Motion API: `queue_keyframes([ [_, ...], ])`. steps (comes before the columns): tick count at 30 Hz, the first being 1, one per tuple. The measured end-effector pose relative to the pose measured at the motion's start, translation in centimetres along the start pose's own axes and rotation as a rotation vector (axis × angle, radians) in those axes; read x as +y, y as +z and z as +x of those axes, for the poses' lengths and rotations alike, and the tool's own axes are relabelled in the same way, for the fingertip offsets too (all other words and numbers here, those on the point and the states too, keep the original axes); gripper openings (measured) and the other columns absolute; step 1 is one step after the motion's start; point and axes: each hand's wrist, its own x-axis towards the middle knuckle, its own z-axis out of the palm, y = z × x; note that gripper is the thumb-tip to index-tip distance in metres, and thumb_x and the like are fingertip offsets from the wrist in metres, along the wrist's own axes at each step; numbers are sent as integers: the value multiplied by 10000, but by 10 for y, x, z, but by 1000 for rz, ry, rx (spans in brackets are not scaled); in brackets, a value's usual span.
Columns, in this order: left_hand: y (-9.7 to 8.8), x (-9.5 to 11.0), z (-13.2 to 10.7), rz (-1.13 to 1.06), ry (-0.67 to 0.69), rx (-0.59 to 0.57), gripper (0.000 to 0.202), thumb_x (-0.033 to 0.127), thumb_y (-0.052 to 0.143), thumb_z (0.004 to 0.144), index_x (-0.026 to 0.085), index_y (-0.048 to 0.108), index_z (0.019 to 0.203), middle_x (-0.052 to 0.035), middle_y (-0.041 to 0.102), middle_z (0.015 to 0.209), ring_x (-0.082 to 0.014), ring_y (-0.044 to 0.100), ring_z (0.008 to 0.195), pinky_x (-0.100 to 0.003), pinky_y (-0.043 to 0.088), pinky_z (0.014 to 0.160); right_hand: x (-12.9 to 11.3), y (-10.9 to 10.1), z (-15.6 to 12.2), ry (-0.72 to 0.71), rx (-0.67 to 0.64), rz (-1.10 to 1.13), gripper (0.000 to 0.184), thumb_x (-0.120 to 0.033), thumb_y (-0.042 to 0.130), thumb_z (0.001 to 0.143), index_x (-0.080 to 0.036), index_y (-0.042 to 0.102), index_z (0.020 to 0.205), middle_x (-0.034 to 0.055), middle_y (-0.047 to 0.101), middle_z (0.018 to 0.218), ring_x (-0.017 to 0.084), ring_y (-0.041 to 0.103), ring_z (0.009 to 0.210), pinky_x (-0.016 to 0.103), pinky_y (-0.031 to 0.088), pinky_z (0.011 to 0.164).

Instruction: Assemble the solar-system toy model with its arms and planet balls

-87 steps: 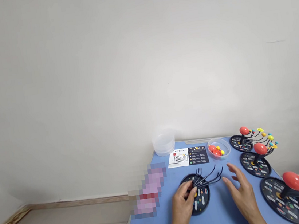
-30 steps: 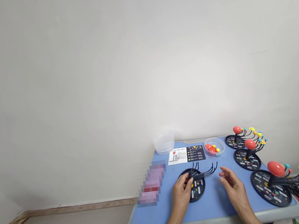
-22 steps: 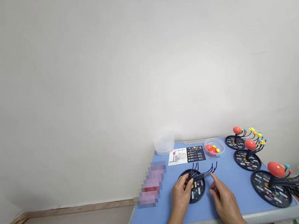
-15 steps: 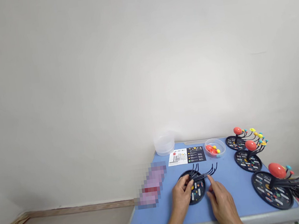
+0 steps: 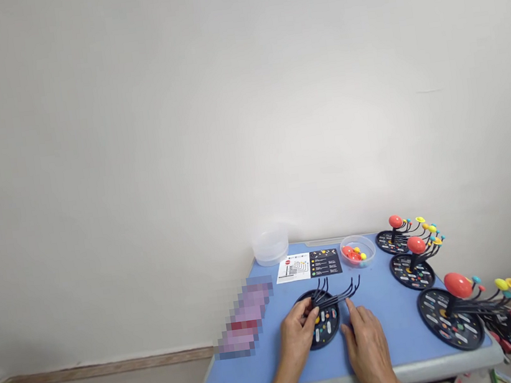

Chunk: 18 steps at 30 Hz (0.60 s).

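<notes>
A round black base (image 5: pixel 324 328) printed with planet labels lies on the blue table (image 5: pixel 390 324), with several thin black curved arms (image 5: pixel 339 293) fanning out from its centre to the right. My left hand (image 5: pixel 297 335) grips the base's left edge near the hub of the arms. Just right of the base, my right hand (image 5: pixel 367 341) rests with fingers loosely spread, fingertips near the arms and nothing in it.
Three finished solar-system models stand on the right: (image 5: pixel 454 310), (image 5: pixel 413 262), (image 5: pixel 395 233). A clear bowl of coloured balls (image 5: pixel 356 252), an instruction sheet (image 5: pixel 310 266) and an empty clear tub (image 5: pixel 269 246) sit at the back. A blurred patch (image 5: pixel 246 315) lies at the left edge.
My right hand has moved left, from open table space to beside the base and its arms. My left hand has stayed on the base. The view has shifted slightly.
</notes>
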Motion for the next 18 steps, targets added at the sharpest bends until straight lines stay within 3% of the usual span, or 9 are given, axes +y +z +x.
queue_keyframes([
  [6,1,-2,2,1,0,11,255,340,614,749,152,720,884,-58,732,755,-207,681,691,-267,559,609,-1,2,2,17,-7,27,566,-169,408,931,-219,213,1460,65,608,872,242,559,765,388,460,690],
  [14,1,-1,0,5,3,-1,241,331,597,754,148,709,866,-58,709,752,-206,667,704,-262,552,607,-2,4,4,-27,-37,-122,616,-96,427,894,-225,227,1462,61,605,857,244,561,749,364,405,672],
  [18,2,1,0,21,1,1,234,324,586,759,149,706,859,-55,702,759,-199,661,705,-260,551,624,0,5,3,-42,-69,-146,583,-73,423,884,-232,303,1432,54,605,849,238,567,750,357,394,676],
])
